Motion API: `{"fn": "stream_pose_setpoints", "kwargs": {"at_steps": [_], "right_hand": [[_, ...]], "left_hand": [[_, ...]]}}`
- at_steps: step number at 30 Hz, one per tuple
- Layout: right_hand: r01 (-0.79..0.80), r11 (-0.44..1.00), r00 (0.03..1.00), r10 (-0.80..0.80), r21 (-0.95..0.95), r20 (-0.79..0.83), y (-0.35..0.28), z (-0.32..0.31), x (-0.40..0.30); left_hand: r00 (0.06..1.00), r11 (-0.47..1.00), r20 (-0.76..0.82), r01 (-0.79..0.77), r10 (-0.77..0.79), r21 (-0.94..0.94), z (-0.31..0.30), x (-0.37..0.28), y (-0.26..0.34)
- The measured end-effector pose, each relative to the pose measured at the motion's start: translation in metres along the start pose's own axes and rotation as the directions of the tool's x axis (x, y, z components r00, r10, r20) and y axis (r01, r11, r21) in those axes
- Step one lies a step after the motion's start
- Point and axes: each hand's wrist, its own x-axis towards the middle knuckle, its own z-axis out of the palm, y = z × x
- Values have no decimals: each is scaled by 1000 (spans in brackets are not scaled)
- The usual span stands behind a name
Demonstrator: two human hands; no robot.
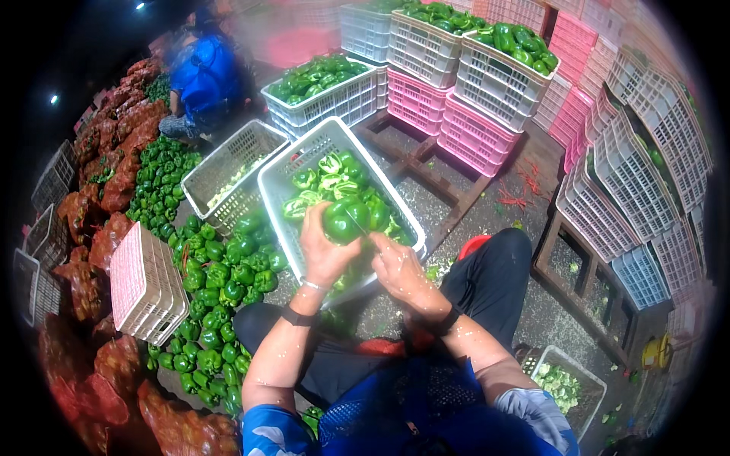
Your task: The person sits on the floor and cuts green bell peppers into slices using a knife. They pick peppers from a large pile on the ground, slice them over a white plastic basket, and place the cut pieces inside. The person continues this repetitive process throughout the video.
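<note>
My left hand [324,251] grips a large green bell pepper [344,219] over a white plastic crate [408,214]. My right hand [399,268] is closed on a small knife, its handle hidden in the fingers; the thin blade [357,220] lies against the front of the pepper. In the crate below are green pepper halves [331,181], their pale insides showing, and other green peppers. Small pale seeds stick to both forearms.
Whole green peppers [219,273] lie heaped on the floor at left, beside an upturned crate [151,285] and red mesh sacks [117,359]. Filled crates [496,85] stand stacked ahead. A crate of pepper scraps [596,393] sits at lower right. A person in blue [205,74] is at upper left.
</note>
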Motion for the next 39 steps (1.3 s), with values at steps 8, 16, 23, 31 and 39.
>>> {"fn": "stream_pose_setpoints", "kwargs": {"at_steps": [8, 16, 23, 31, 39], "right_hand": [[-99, 993, 989, 91, 61, 120, -7, -10, 8], [-93, 995, 987, 87, 40, 133, 2, -7, 13], [-31, 999, 995, 28, 30, 92, 34, 2, -7], [9, 990, 999, -14, -143, -40, 110, 9, -30], [157, 969, 950, -96, 191, -296, 25, -31, 13]], "left_hand": [[971, 968, 35, -237, 235, 84, 3, -5, 6], [977, 972, 4, -214, 214, 93, 5, -1, 3], [973, 939, 10, 227, -232, -260, 0, -1, -21], [872, 562, 172, 434, -458, -704, -7, 17, -21], [862, 354, 416, 501, -290, -790, 11, 2, -15]]}}
